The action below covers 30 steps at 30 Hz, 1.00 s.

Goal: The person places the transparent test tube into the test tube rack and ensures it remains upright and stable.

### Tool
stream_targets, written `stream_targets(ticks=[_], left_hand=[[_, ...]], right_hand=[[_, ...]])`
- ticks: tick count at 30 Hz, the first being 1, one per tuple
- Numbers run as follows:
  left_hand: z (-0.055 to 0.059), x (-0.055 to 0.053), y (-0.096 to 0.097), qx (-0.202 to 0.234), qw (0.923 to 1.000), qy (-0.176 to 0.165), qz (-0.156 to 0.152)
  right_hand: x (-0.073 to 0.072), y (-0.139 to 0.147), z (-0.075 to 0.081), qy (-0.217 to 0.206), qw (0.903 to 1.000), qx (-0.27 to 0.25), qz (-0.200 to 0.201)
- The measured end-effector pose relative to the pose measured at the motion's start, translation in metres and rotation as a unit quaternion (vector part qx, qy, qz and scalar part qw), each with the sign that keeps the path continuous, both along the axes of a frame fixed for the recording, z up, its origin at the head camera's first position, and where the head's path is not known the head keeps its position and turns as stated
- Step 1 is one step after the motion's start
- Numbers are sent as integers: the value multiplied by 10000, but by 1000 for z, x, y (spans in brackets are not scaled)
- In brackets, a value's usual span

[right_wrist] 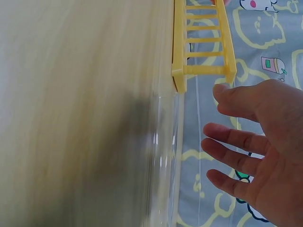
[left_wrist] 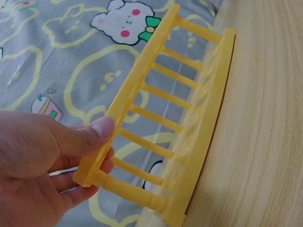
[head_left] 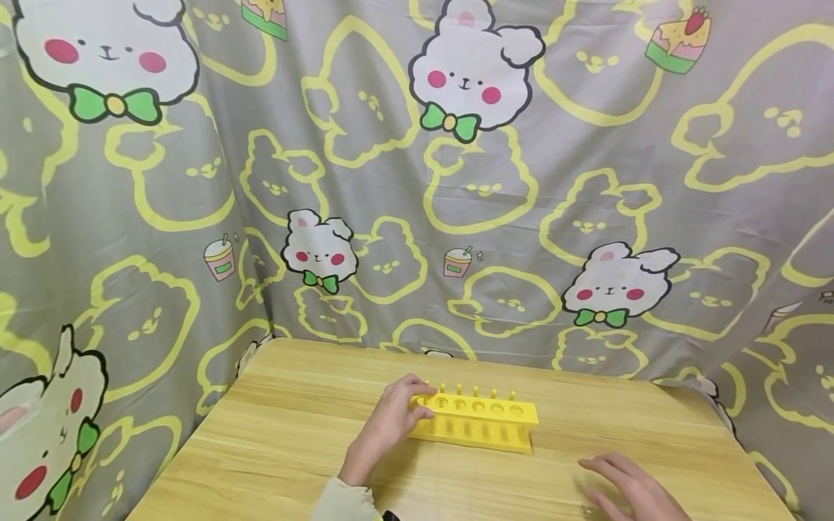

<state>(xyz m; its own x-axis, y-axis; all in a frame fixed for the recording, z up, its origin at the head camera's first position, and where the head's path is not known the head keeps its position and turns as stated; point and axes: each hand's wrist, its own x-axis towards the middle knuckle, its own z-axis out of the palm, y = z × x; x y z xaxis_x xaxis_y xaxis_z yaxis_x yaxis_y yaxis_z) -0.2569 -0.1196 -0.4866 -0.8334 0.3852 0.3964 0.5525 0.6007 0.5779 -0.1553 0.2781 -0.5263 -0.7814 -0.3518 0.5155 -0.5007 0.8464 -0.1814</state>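
Observation:
A yellow test tube rack (head_left: 476, 427) stands on the table, with a row of round holes in its upper board and a row of pegs along its back. My left hand (head_left: 389, 420) grips the left end of that upper board. In the left wrist view the thumb (left_wrist: 102, 127) lies on one face of the board and the fingers curl round the other side. To the right of the rack, apart from it, my right hand (head_left: 632, 488) has its fingers spread and holds nothing. The right wrist view shows the rack (right_wrist: 203, 71) beyond those fingers (right_wrist: 232, 146).
A clear, shiny long thing (right_wrist: 163, 142) lies on the table near the right hand; its kind I cannot tell. The wood-grain table (head_left: 274, 405) extends around the rack. Grey cloth (head_left: 391, 195) printed with cartoon rabbits hangs behind the table and at both sides.

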Motion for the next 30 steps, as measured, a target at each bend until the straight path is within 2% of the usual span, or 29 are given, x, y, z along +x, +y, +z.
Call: stream_targets(ticks=[6,11,16,21,30], left_hand=[[-1,0,0,-39,10000,-47,3],[-1,0,0,-44,10000,36,13],[-2,-1,0,-35,10000,58,18],[-2,0,0,-44,10000,17,50],[-1,-1,0,-33,10000,-2,49]], right_hand=[[5,8,-7,-97,9999,-114,28],[7,14,-9,-268,9996,30,34],[7,19,-12,-262,9996,87,26],[7,27,-18,-204,9994,250,151],[8,43,-30,-174,9988,118,449]])
